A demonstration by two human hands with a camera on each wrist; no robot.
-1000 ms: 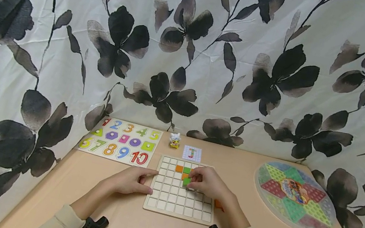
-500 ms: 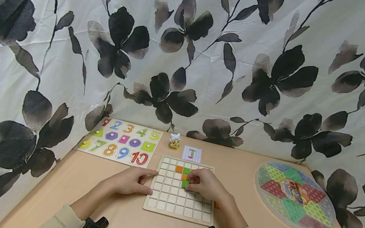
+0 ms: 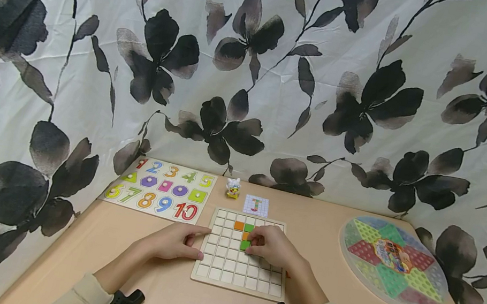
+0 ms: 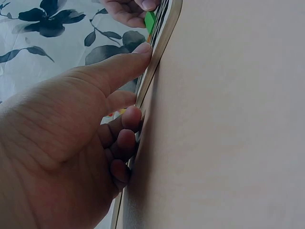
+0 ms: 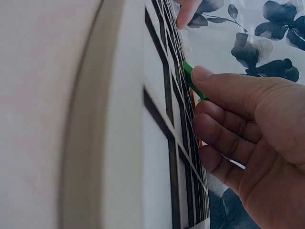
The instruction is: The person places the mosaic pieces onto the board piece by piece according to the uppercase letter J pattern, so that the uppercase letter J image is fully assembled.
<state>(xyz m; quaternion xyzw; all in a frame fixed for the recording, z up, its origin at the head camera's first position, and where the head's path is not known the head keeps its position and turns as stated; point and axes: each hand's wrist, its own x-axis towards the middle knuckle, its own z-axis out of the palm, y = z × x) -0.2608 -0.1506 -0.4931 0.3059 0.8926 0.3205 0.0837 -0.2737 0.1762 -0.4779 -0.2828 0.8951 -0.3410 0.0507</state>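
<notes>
A wooden grid board [image 3: 222, 273] lies on the table in front of the person. My right hand [image 3: 273, 246] is over its upper right part and pinches a green square tile [image 5: 193, 78] between thumb and fingers, low at the grid. Just above that tile are an orange tile [image 3: 245, 236], a green tile [image 3: 249, 227] and, to the left, another orange tile [image 3: 238, 225]. My left hand [image 3: 173, 240] touches the board's left edge with thumb and index finger, the other fingers loosely bent beneath, as the left wrist view shows.
Behind the board are a small card [image 3: 256, 205] with a coloured J pattern and a little figurine [image 3: 233, 187]. A number board [image 3: 159, 187] lies at back left, a round patterned game board [image 3: 392, 265] at right. A flowered cloth [image 3: 301, 102] hangs behind the table.
The right hand has brought the green tile slightly left and down, flatter into line below the orange tile. The right forearm has shifted a little left. The left hand stays in place.
</notes>
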